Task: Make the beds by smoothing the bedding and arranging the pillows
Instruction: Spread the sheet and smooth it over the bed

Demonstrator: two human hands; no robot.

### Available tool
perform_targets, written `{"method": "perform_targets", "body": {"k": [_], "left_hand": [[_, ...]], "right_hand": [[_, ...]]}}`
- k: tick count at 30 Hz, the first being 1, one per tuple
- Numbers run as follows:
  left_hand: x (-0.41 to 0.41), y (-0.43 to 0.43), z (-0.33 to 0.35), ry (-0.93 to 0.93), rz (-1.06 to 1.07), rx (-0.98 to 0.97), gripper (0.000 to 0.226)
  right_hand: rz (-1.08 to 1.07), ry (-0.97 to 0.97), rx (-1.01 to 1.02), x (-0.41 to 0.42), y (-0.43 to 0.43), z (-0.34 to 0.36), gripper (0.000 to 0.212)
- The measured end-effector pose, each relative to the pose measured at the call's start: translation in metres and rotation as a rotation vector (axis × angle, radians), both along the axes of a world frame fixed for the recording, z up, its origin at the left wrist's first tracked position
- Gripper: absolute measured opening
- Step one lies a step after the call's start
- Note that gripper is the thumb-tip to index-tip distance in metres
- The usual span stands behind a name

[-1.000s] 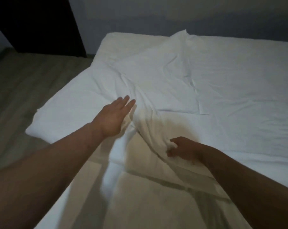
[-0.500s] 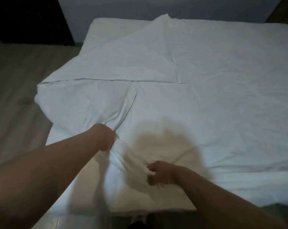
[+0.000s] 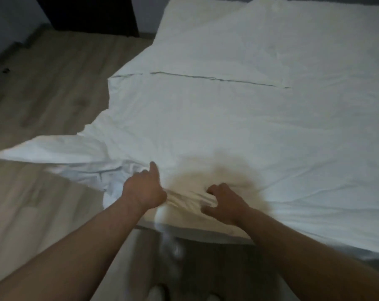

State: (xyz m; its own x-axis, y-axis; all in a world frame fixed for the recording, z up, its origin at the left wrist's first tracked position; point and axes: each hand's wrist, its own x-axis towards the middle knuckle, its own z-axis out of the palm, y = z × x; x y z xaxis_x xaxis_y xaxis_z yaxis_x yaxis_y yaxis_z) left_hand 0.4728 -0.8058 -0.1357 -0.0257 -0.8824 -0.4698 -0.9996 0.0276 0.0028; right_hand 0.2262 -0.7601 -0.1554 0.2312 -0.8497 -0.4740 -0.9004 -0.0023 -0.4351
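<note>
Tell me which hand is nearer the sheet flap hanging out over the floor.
Left. The left hand grips the sheet right where the flap begins; the right hand holds a fold farther to the right, away from it.

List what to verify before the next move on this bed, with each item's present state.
1. Right hand grips the sheet: ok, fingers curled into bunched fabric.
2. Left hand grip: cannot tell, its fingers are hidden.
3. Sheet's left corner on the bed: not ok, it reaches out over the floor.
4. Sheet smooth: not ok, a fold line crosses it, wrinkles by the hands.
5. Pillows arranged: cannot tell, none in view.
</note>
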Motion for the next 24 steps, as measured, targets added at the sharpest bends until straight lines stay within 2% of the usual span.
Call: {"method": "perform_targets", "body": {"k": [3, 5, 10, 13, 15, 18, 24], "left_hand": [[0.033, 0.011, -0.004, -0.170, -0.080, -0.038, 0.043], [0.049, 0.024, -0.010, -0.190, -0.120, -0.007, 0.030], [0.062, 0.066, -0.042, -0.081, -0.157, 0.221, 0.032], [0.050, 0.057, -0.045, -0.054, -0.193, 0.451, 0.055], [0.041, 0.049, -0.041, 0.000, -0.151, 0.467, 0.056], [0.035, 0.052, -0.020, 0.158, -0.070, 0.470, 0.044], [0.066, 0.107, 0.045, 0.451, 0.173, 0.416, 0.025]], "right_hand": [[0.091, 0.078, -0.025, 0.028, 0.002, -0.010, 0.051], [0.181, 0.140, 0.034, 0.041, 0.016, -0.022, 0.050], [0.170, 0.148, 0.191, 0.047, 0.057, -0.037, 0.040], [0.186, 0.128, 0.338, 0.050, 0.054, -0.036, 0.050], [0.167, 0.132, 0.380, 0.054, 0.051, -0.030, 0.049], [0.100, 0.115, 0.372, 0.059, 0.051, -0.003, 0.043], [-0.131, 0.061, 0.374, 0.068, 0.085, 0.081, 0.039]]}}
